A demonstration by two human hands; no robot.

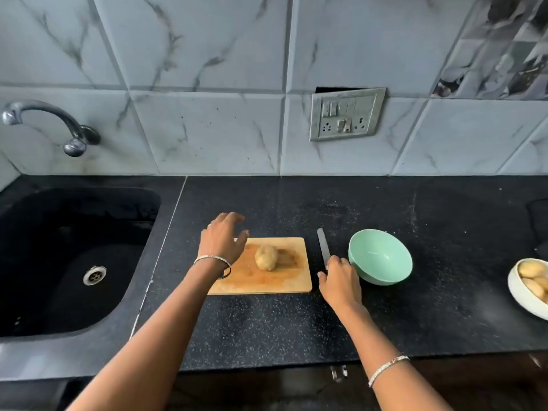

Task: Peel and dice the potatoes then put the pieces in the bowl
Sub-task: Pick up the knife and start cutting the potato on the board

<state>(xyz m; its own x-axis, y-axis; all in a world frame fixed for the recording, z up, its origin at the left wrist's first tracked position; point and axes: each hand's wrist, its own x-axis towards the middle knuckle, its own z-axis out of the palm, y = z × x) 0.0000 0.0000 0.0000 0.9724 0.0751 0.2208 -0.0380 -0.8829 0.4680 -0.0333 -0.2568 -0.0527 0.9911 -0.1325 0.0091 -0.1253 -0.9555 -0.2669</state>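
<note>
One unpeeled potato (266,257) lies in the middle of a wooden cutting board (281,281) on the black counter. My left hand (223,242) hovers over the board's left end with relaxed, spread fingers, a short way left of the potato and holding nothing. Right of the board a knife (323,246) lies with its blade pointing away from me. My right hand (338,280) covers the knife's handle, fingers curled round it. An empty mint-green bowl (380,256) stands just right of the knife, tilted toward me.
A white bowl (517,295) with several potatoes (532,275) sits at the right edge. A black sink (74,256) with a chrome tap (47,126) lies to the left. The tiled wall behind carries a switch plate (347,117).
</note>
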